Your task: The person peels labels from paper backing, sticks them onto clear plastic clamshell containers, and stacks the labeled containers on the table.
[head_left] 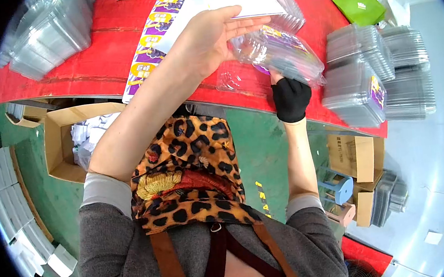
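Observation:
My left hand (212, 38) is bare, with its fingers stretched out flat beside a clear plastic clamshell container (293, 58); I cannot tell whether they touch it. The container is tilted and carries a purple and yellow label. My right hand (292, 97), in a black fingerless glove, grips it from the near right side, its fingers partly hidden. Under and past my left forearm lies a strip of purple and yellow labels (150, 43), with white backing paper (253, 0) next to it. Another clear container (290, 15) sits just behind the held one.
Stacks of clear containers stand on the red table (107, 53) at the far left (54, 34) and right (357, 89). A green bag (358, 6) lies at the back right. Below the table edge are a cardboard box (62, 141) of white scraps and a blue stool (341, 190).

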Demonstrator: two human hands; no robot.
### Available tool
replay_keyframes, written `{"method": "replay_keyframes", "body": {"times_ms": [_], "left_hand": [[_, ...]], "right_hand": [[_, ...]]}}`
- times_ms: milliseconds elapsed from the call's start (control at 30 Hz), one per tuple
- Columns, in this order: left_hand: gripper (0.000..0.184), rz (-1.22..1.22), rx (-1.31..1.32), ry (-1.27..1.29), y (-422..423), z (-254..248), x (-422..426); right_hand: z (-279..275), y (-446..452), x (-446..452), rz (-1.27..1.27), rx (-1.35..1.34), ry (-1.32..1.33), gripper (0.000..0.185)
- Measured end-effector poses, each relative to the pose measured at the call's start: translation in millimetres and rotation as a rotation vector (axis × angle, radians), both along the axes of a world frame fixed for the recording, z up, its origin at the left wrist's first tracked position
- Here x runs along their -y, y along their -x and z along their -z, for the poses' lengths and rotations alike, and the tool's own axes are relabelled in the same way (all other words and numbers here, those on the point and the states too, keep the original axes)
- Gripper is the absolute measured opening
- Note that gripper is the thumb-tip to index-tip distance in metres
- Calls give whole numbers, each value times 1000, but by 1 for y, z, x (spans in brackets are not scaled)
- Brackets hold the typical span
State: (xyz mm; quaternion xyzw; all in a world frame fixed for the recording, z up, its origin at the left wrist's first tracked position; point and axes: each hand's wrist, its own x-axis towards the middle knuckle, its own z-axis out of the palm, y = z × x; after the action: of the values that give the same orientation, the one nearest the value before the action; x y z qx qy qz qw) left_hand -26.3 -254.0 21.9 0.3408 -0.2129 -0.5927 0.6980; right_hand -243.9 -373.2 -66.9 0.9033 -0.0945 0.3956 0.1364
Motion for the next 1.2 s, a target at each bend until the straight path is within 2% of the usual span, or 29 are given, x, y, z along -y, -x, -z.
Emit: {"method": "replay_keyframes", "body": {"times_ms": [133, 233, 333, 433, 533, 633, 667, 767, 800, 900, 933, 1033, 1100, 1167, 1200], "left_hand": [[43, 0, -6, -4, -1, 1, 2], [43, 4, 15, 0, -1, 1, 3], [43, -15, 15, 0, -1, 4, 5], [42, -58, -8, -99, 2, -3, 3], [41, -26, -22, -74, -6, 7, 3], [41, -44, 34, -57, -4, 8, 0], [42, -43, 20, -56, -4, 8, 0], [43, -28, -9, -65, -4, 7, 0], [43, -21, -13, -72, -4, 7, 0], [43, -40, 20, -94, 0, 11, -4], [44, -99, 67, -134, 7, 11, -9], [58, -155, 139, -169, 10, 31, -20], [70, -244, 185, -243, 17, 39, -29], [65, -229, 187, -283, 17, 31, -37], [55, -243, 163, -181, 18, 28, -42]], "right_hand": [[5, 3, 4, 51, -82, -113, 20], [8, 5, 6, 81, -167, -133, 28], [1, 2, 2, 142, -335, -314, 30], [-13, 6, -2, 75, -386, -605, 33], [-17, 21, -8, 13, -327, -814, 34], [5, 47, 0, 264, -106, -784, 36], [14, 59, 9, 215, 1, -693, 40], [29, 76, 16, 66, 475, -1579, 38], [11, 67, 9, -31, 590, -1823, 43], [-6, 69, 31, -661, 591, -2593, 51], [-44, 37, 5, -180, 924, -2513, 58], [-17, 37, 41, -341, 588, -2582, 55], [-16, 36, 41, -232, 354, -2335, 42], [-19, 27, 41, -283, 538, -2269, 39], [-32, 29, 41, -344, 575, -2163, 46]]}}
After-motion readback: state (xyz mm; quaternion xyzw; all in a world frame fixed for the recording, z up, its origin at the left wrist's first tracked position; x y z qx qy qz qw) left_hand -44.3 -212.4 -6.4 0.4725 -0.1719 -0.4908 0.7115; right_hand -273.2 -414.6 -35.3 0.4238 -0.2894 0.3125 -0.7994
